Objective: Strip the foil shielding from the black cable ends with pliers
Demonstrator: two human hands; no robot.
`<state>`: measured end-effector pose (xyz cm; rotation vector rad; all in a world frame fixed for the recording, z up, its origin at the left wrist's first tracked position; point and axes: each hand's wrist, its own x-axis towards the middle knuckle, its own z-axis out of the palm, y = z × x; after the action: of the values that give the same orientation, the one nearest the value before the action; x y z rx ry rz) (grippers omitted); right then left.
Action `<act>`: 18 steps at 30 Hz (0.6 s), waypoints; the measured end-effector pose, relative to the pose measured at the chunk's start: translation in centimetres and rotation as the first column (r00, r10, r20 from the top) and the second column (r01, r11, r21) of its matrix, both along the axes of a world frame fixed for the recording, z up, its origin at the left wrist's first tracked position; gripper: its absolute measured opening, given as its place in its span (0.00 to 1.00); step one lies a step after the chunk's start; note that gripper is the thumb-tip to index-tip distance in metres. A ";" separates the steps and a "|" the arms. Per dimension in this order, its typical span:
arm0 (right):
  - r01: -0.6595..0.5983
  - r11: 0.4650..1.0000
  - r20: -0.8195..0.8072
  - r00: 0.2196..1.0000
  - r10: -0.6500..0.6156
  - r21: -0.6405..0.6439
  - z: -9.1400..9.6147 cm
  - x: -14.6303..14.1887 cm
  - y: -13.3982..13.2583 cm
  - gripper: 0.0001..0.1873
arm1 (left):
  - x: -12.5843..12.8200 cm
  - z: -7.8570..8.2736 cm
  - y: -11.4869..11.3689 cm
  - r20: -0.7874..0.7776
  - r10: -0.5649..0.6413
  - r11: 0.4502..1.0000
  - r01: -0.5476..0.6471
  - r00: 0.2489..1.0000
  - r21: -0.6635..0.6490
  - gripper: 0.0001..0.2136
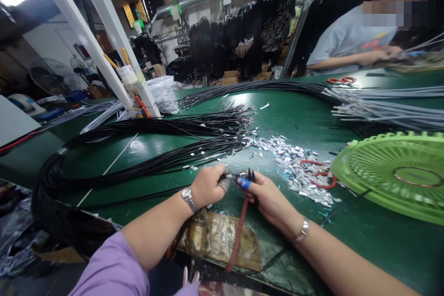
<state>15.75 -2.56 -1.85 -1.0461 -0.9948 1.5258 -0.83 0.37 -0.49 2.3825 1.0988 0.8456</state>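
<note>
Near the middle of the green table point(277, 122), my two hands meet. My left hand point(210, 186) is closed on a thin black cable point(138, 195), which trails off to the left. A pale stripped bit shows at the cable's end by my fingertips. My right hand point(268, 196), with blue tape point(244, 183) round a finger, is closed on a small dark tool point(252, 175) with two pointed black tips. Its exact kind is hidden by my fingers. The right fingertips are at the cable end. Below lies a taped brown board point(225, 236) with a reddish strap point(240, 233) across it.
Black cable bundles point(149, 162) curve along the left. Silvery scraps point(294, 166) are heaped ahead, beside red-handled scissors point(324, 180). A green fan point(398, 173) stands at right. Grey cables point(391, 108) lie farther back. A co-worker point(350, 41) sits across the table.
</note>
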 end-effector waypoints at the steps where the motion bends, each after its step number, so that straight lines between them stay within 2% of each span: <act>1: -0.010 1.000 0.020 1.000 0.010 0.000 0.0 0.0 0.0 0.20 | 0.0 0.1 -0.1 0.012 -0.003 1.000 0.003 1.000 -0.009 0.03; 4: -0.078 0.997 0.129 0.989 0.077 0.002 -0.1 0.1 0.0 0.20 | 0.2 0.3 -0.2 0.101 0.010 0.995 0.000 0.995 -0.103 0.03; 6: -0.100 0.993 0.233 0.969 0.082 0.065 -0.1 0.2 0.1 0.19 | 0.3 0.5 -0.1 0.201 0.066 0.958 -0.006 0.977 -0.287 0.04; 8: -0.095 0.977 0.358 0.933 0.021 0.192 -0.2 0.5 0.2 0.17 | 0.5 0.7 0.0 0.281 0.155 0.867 0.006 0.947 -0.498 0.09; 10: -0.106 0.941 0.498 0.864 -0.074 0.322 -0.2 0.9 0.3 0.14 | 0.7 0.9 0.3 0.318 0.231 0.775 0.024 0.919 -0.632 0.13; 12: -0.149 0.895 0.611 0.776 -0.158 0.421 -0.4 1.2 0.3 0.11 | 0.8 1.0 0.5 0.332 0.268 0.721 0.041 0.904 -0.692 0.16; 14: -0.194 0.847 0.672 0.703 -0.232 0.495 -0.6 1.4 0.2 0.10 | 0.9 1.1 0.6 0.333 0.283 0.691 0.050 0.900 -0.721 0.17; 16: -0.220 0.815 0.696 0.661 -0.280 0.537 -0.7 1.5 0.1 0.09 | 1.0 1.1 0.5 0.322 0.285 0.673 0.051 0.903 -0.738 0.16; 18: -0.215 0.805 0.698 0.648 -0.306 0.553 -0.6 1.4 0.1 0.07 | 1.0 1.1 0.4 0.311 0.279 0.666 0.050 0.909 -0.744 0.15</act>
<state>17.20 -2.49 -2.49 -1.2342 -1.8774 0.5442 0.21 0.80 0.63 1.3857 1.1373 0.6918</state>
